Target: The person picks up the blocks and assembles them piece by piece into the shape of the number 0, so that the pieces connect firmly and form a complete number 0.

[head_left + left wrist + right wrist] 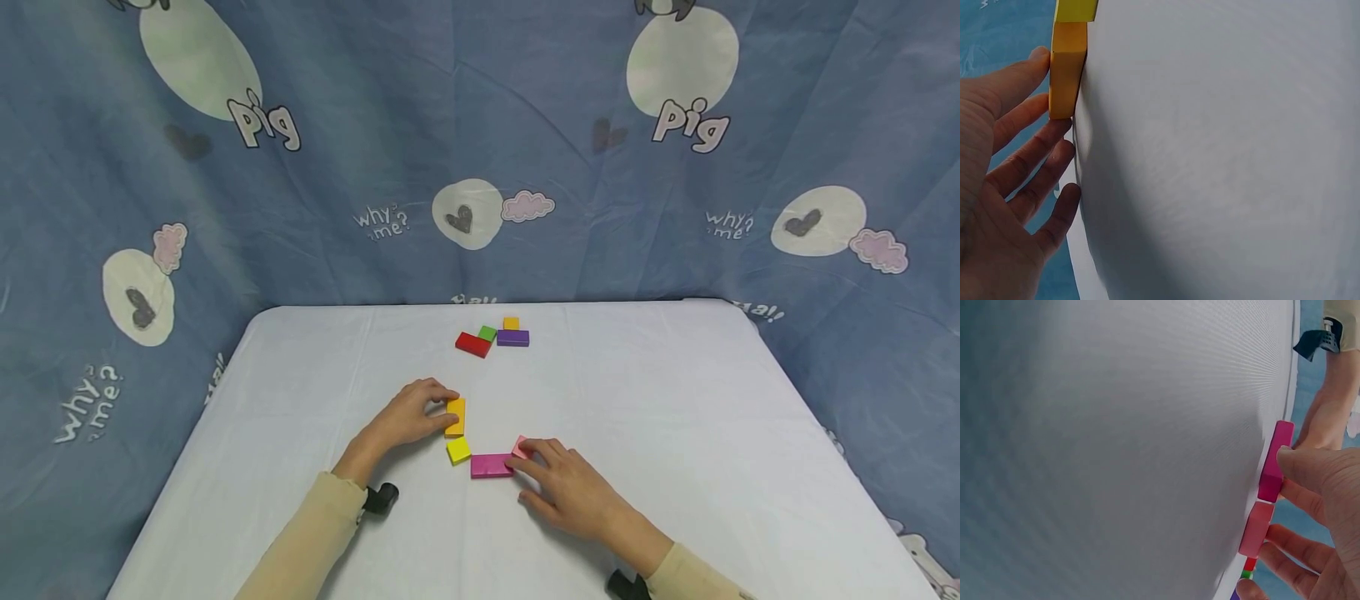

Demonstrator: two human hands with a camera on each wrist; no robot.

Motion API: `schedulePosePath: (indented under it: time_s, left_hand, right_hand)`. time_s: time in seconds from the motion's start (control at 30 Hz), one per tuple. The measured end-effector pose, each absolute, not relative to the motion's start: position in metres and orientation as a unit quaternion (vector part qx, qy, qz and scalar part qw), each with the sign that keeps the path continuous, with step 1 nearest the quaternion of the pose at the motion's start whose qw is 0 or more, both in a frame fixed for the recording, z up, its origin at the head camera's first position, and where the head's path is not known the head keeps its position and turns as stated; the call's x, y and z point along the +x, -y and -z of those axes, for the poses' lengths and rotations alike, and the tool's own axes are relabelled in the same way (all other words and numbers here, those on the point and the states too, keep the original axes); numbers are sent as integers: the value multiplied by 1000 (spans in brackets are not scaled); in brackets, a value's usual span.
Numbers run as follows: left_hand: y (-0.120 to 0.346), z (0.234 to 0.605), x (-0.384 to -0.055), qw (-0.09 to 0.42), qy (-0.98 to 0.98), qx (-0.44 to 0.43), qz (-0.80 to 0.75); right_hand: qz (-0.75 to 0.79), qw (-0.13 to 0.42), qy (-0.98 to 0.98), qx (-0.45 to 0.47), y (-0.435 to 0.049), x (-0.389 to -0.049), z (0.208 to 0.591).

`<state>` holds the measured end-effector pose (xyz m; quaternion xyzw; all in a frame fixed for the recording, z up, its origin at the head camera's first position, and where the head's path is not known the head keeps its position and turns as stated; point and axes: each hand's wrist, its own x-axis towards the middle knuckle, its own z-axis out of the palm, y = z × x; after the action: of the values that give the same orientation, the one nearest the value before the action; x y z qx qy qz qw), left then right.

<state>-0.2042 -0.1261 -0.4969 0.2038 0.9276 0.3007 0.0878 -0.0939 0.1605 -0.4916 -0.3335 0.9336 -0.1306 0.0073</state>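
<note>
My left hand (411,414) rests its thumb and fingertips against an orange block (1069,69), which lies with one end against a yellow block (459,451). In the left wrist view, the thumb and fingers (1027,153) are spread along the orange block's side and end. My right hand (573,492) touches the right end of a magenta block (489,467) and a smaller pink block (519,447) beside it. From the right wrist view, the pink block stands end to end with the magenta one, and the fingers lie loosely along their side.
Toward the back of the white table (637,392) lie a red block (472,345), a green block (487,333), a purple block (513,338) and a small orange block (512,323). A blue printed cloth (360,125) hangs behind the table.
</note>
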Motion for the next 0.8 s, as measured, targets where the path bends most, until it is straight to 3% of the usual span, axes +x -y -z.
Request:
schedulePosePath:
  time_s: [0.6, 0.8]
  left_hand:
    - [127, 497, -201, 83, -928, 204, -301]
    - [133, 496, -182, 28, -926, 230, -298]
  right_hand:
    - [136, -11, -930, -343, -161, -95, 494]
    - [143, -14, -928, -344, -163, -95, 492]
